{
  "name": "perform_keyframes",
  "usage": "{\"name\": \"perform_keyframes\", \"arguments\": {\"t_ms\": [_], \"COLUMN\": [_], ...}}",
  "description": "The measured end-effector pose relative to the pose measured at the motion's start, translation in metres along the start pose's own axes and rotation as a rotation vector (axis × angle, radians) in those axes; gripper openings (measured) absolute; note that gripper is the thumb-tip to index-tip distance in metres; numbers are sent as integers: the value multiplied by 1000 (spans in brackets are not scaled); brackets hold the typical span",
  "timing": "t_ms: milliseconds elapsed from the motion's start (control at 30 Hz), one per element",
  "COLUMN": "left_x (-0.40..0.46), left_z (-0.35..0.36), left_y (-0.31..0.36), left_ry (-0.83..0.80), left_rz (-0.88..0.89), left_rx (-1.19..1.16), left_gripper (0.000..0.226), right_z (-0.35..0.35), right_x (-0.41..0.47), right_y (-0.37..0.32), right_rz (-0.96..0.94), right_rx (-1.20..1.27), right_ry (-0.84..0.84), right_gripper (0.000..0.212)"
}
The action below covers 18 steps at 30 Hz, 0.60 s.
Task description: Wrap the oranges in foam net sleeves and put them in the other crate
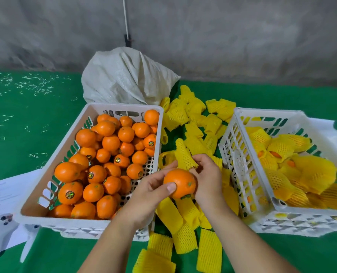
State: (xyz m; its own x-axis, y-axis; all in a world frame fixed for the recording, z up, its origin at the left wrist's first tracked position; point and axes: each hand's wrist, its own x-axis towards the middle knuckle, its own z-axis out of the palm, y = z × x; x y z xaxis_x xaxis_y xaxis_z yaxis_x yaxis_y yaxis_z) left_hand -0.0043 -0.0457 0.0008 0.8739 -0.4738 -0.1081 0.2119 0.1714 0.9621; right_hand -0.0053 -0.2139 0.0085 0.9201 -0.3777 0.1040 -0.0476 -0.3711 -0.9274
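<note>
My left hand grips a bare orange between the two crates, thumb across its front. Just above it, my right hand pinches the lower end of a yellow foam net sleeve that stands up from my fingers; this hand also touches the orange's right side. The white crate on the left holds several unwrapped oranges, some with stickers. The white crate on the right holds several oranges wrapped in yellow sleeves.
Loose yellow sleeves lie scattered on the green cloth between and in front of the crates. A white woven sack sits behind the left crate. White paper sheets lie under the left crate's near corner. A grey wall rises behind.
</note>
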Motion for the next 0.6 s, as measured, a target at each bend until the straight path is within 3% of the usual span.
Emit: {"name": "perform_keyframes", "arguments": {"t_ms": [100,167,333,433,600], "left_x": [-1,-2,-2,2,4], "left_z": [1,0,2,4,7], "left_y": [-2,-2,-1,-5,-18], "left_ry": [-18,-70,-155,-67,203], "left_rz": [-15,-28,-79,-57,100], "left_rx": [-37,-44,-18,-33,-3], "left_gripper": [97,103,95,92,63], "right_z": [-10,-15,-19,-21,-33], "right_x": [-2,-3,-3,-2,-15], "right_y": [0,1,1,0,1], "right_rz": [-3,5,-12,-1,-35], "right_rx": [-51,-55,-69,-42,10], "right_ry": [-22,37,30,-39,-49], "right_gripper": [31,38,36,23,18]}}
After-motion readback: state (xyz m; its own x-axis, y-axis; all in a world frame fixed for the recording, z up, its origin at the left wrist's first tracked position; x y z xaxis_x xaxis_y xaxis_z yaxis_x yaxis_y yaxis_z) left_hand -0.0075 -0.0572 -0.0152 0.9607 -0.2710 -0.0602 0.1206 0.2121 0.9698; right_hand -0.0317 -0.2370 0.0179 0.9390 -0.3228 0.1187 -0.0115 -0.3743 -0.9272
